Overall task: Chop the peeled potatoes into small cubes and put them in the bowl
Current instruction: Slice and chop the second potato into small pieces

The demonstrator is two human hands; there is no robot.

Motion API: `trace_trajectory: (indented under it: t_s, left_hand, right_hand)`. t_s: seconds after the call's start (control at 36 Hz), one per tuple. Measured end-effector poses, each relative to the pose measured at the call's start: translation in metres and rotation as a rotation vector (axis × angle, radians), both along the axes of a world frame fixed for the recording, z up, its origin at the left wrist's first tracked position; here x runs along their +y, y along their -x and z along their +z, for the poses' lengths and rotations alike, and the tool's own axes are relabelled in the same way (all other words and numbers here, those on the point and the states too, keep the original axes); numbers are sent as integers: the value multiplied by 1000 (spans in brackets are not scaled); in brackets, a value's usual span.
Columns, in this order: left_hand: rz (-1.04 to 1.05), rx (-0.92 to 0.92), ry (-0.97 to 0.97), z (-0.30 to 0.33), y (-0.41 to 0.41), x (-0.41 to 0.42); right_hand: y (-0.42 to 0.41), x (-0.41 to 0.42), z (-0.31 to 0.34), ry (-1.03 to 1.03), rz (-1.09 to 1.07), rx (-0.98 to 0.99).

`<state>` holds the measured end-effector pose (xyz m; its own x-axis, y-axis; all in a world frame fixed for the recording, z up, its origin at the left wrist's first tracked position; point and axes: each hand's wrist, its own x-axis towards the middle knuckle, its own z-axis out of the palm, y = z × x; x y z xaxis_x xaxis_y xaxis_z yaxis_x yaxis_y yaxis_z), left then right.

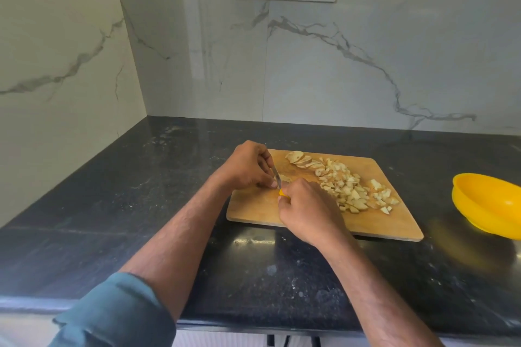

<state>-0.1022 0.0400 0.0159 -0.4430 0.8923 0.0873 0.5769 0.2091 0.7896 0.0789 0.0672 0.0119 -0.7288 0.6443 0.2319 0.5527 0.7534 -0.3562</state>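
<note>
Right hand [306,207] is wrapped around a yellow-handled knife [277,179], blade running away from the body and slightly left, its tip up against the left hand [249,167]. That left hand is curled over a pale potato piece [284,177] at the near-left part of the cutting board [253,205], fingertips pinning it down just left of the steel. So the piece lies straight ahead of the knife hand, and the blade looks to cross it close to the holding fingers; how the piece's long axis runs I can't tell, too much is covered. The pile of cut cubes [349,189] is off to the right on the board, slices [300,159] at the far edge. And the yellow bowl [487,205] stands further right on the dark worktop [141,205], well apart from the board, nearer the right hand, so I'd expect that side to carry the cubes over later.
</note>
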Motion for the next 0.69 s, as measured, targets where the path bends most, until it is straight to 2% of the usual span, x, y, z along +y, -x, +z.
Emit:
trace_trajectory:
  t_s: [0.47, 0.58, 0.69]
  left_hand:
    - [32, 3, 14, -1, -1, -1]
    - [15, 62, 30, -1, -1, -2]
    - [3, 189, 60, -1, -6, 0]
  right_hand:
    - [-52, -13, 2, 54, 108, 9]
    - [-70, 2, 13, 192, 93, 137]
    - [-66, 24, 17, 147, 1, 284]
